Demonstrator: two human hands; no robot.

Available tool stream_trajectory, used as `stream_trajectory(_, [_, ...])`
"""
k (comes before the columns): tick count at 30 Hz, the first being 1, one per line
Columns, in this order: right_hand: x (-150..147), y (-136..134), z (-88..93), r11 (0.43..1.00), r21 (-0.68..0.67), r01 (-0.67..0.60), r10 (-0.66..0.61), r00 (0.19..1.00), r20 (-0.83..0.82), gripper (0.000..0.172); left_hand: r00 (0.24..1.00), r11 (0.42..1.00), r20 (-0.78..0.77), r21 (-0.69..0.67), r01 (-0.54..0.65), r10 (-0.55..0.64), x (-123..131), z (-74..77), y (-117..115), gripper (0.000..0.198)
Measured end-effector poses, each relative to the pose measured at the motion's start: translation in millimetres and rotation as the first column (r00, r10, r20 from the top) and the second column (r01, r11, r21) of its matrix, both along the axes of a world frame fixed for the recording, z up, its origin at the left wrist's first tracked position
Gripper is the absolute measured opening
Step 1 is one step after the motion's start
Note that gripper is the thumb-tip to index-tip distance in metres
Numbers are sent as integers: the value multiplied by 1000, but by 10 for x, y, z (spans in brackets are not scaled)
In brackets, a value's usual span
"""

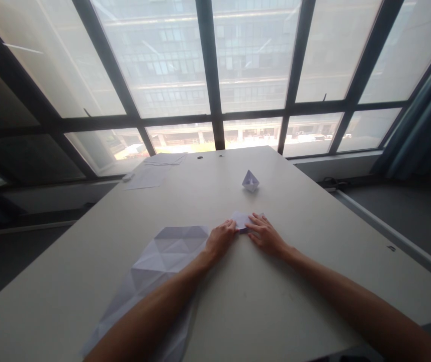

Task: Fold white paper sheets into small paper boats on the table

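Observation:
A small folded white paper (241,219) lies on the white table (313,241) between my two hands. My left hand (221,240) is closed in a pinch on its left edge. My right hand (264,234) presses on its right side with the fingers together and nearly flat. A finished paper boat (250,181) stands farther back on the table, apart from both hands. A large creased sheet of paper (155,271) lies under my left forearm.
Several flat sheets of paper (155,168) lie at the far left corner of the table. Two small dark spots (200,157) sit near the far edge. Big windows with dark frames rise behind the table; a curtain (422,120) hangs at the right.

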State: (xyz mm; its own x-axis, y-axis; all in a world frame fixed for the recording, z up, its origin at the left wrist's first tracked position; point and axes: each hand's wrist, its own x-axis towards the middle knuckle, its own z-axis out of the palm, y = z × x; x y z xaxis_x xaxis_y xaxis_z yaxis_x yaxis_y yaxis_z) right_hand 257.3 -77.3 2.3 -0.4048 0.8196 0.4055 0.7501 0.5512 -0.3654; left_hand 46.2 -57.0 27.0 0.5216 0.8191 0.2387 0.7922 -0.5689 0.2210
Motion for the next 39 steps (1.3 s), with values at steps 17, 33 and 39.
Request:
stream_trajectory(17, [-107,33,75,960,-252,119,-234,835,-498,39,990,992,139,130,10,-28,28,14,-67,42])
stream_trajectory(33, [-158,-47,136,967,-232,-102,-81,741,-666,31,691,983,702,-175,-64,170,79,29,-79,44])
stream_trajectory(39, [-60,63,97,966,-226,-128,-110,585,-803,49,329,861,881,-432,267,339,72,-35,2,50])
